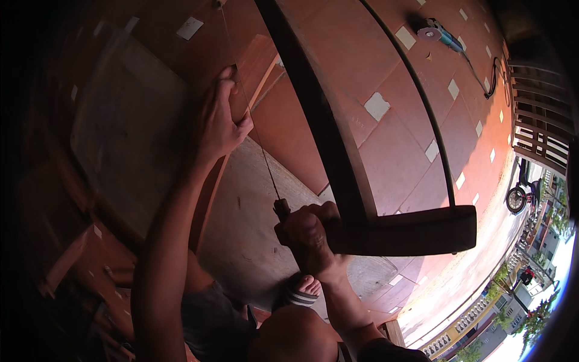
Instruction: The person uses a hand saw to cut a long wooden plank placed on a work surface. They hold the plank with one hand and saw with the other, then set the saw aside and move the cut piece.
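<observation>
While the left hand (220,120) steadies the board (256,66), the right hand (307,232) holds the frame saw (362,211).

Dim shaded left, sunlit right, fisheye-bent edges.

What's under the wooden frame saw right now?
Beneath the frame saw lie a grey slab, red floor tiles and a sandalled foot. The right hand covers the saw's handle; the left hand hides part of the reddish board.

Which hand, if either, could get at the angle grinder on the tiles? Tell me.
Probably neither. The angle grinder lies far off across the tiles; the left hand grips the wooden board and the right hand the frame saw.
</observation>
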The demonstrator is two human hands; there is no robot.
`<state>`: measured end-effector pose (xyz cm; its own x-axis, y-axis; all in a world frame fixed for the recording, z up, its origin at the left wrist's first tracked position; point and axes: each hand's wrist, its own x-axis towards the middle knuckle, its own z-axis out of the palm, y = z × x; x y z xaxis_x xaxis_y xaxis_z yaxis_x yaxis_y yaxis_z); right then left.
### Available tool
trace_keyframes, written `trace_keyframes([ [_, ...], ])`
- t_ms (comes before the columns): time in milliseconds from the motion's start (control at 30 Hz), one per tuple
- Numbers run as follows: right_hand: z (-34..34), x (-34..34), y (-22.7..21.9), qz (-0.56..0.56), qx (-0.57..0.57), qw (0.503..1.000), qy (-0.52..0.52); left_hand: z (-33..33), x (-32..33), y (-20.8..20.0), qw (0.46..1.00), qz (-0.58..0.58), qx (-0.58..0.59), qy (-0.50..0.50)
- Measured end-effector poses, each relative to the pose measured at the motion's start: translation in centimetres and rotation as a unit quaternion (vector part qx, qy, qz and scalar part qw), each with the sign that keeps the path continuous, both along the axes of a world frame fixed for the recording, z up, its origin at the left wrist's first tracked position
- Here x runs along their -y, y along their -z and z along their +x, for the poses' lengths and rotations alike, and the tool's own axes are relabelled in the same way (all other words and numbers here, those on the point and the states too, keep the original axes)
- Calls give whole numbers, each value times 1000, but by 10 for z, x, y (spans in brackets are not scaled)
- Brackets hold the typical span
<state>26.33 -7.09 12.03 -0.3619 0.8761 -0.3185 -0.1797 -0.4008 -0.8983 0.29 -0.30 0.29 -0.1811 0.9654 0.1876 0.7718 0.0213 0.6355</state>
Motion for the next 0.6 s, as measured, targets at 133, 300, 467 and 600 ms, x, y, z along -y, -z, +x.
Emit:
trace_keyframes([
  [133,-58,-47,17,24,-18,997,76,1,0,4,999,-8,12,-41],
  [300,-49,-46,2,21,31,998,48,-1,-4,17,991,-81,-43,-96],
  [467,27,24,-28,16,94,994,-53,-2,-9,1,974,-192,51,-111],
  [600,79,67,-49,-35,14,998,-56,0,-4,-7,973,-200,28,-111],
])
